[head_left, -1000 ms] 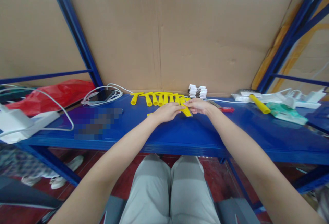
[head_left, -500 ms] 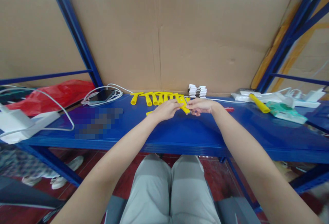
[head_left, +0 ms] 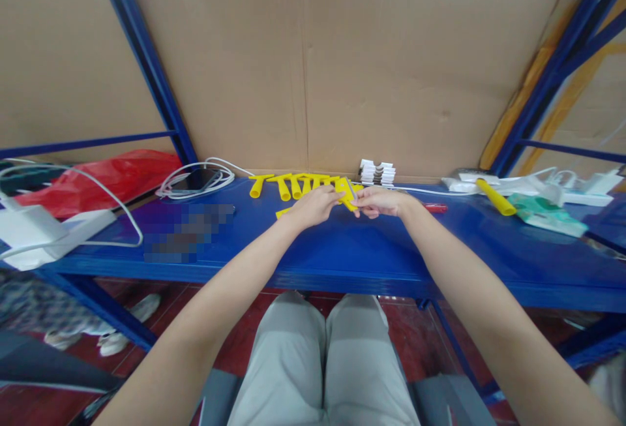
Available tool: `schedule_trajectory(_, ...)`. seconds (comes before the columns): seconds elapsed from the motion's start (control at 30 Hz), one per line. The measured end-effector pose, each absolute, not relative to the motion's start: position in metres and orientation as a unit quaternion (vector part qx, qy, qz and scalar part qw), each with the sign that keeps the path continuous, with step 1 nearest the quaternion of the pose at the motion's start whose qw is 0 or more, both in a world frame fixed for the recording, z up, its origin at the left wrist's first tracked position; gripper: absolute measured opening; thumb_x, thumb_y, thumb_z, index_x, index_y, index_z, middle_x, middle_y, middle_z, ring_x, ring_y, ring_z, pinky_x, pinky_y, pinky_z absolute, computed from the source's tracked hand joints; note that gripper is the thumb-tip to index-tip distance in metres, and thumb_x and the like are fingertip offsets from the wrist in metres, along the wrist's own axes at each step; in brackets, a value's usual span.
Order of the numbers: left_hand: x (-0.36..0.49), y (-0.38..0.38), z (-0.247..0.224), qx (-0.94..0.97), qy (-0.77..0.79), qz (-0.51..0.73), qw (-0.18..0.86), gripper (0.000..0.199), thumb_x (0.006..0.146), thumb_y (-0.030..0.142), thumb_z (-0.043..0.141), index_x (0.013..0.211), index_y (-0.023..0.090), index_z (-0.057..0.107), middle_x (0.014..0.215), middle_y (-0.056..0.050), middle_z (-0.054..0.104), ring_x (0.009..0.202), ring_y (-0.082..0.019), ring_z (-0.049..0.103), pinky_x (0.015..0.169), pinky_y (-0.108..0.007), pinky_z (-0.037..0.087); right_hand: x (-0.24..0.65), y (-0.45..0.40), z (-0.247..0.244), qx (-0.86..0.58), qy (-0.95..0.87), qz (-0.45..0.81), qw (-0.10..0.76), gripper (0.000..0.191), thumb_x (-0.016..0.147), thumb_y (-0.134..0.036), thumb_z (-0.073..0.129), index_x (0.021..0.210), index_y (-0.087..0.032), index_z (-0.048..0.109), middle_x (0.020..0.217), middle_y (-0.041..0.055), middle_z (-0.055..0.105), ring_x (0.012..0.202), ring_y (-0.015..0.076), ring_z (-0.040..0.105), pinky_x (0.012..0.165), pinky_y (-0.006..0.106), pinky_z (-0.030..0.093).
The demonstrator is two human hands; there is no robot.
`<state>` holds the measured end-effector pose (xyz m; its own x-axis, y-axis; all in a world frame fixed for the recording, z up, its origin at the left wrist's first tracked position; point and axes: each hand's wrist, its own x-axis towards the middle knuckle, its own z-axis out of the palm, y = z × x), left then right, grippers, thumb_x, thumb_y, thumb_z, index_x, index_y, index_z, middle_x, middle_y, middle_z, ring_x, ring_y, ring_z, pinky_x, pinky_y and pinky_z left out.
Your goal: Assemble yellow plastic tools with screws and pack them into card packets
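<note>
The left hand [head_left: 317, 207] and the right hand [head_left: 379, 202] meet over the worktop [head_left: 357, 253], both holding one yellow piece [head_left: 348, 195] between them. The left hand has its fingers closed on the piece's left side; the right hand pinches its right side, thumb and fingers drawn together. The piece is tilted, and a thin greyish strip shows along it.

Just behind the left hand, yellow handles [head_left: 284, 188] lie in a row near the cardboard [head_left: 391, 74], some partly hidden by the hands. Another yellow part [head_left: 282, 213] shows beside the left forearm. White clips [head_left: 377, 172] are stacked behind the right hand, and a red object [head_left: 435, 208] lies beside the right wrist. Farther right, a yellow tube [head_left: 495, 197] rests next to a green packet [head_left: 548, 214]. At the left are a coiled white cable [head_left: 222, 180] and a red bag [head_left: 105, 181]
</note>
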<state>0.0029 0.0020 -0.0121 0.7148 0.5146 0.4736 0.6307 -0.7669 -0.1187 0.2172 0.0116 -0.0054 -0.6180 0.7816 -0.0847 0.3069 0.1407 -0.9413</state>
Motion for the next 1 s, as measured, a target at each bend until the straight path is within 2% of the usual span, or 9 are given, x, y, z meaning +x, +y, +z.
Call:
schedule_trajectory(0.3,0.0027,-0.0016,-0.0096,-0.917,-0.314,-0.21,0.129,0.03,0.092,0.015,0.045,0.11,0.014,0.068,0.104,-0.014,0.066,0.1,-0.023,0.062,0.088,-0.037,0.049,0.2162,0.0077,-0.0036,-0.375,-0.733,0.528,0.211,0.024,0.073,-0.034,0.07,0.073,-0.013,0.06,0.056,-0.0004,0.06,0.037,0.0028,0.031,0.038,0.019,0.026)
schedule_trajectory(0.6,0.0032,-0.0014,-0.0104,-0.916,-0.311,-0.22,0.128,0.03,0.091,0.015,0.046,0.11,0.016,0.069,0.106,-0.013,0.066,0.1,-0.022,0.063,0.088,-0.037,0.049,0.2166,0.0089,-0.0035,-0.376,-0.734,0.525,0.212,0.027,0.07,-0.037,0.073,0.072,-0.012,0.062,0.06,0.0012,0.062,0.038,0.0025,0.033,0.039,0.019,0.027)
schedule_trajectory(0.8,0.0045,-0.0034,-0.0093,-0.916,-0.32,-0.208,0.125,0.03,0.092,0.015,0.046,0.111,0.013,0.069,0.107,-0.015,0.066,0.102,-0.023,0.062,0.09,-0.037,0.048,0.217,0.0074,-0.0026,-0.382,-0.735,0.519,0.21,0.024,0.072,-0.033,0.071,0.07,-0.011,0.063,0.054,-0.0003,0.058,0.036,0.0025,0.033,0.038,0.019,0.028)
schedule_trajectory(1.0,0.0045,-0.0026,-0.0094,-0.917,-0.315,-0.205,0.136,0.032,0.092,0.015,0.045,0.114,0.014,0.068,0.109,-0.015,0.066,0.103,-0.023,0.062,0.09,-0.038,0.049,0.2201,0.0107,-0.0052,-0.361,-0.737,0.529,0.216,0.02,0.071,-0.03,0.072,0.073,-0.012,0.062,0.063,0.0018,0.064,0.038,0.0023,0.034,0.038,0.019,0.027)
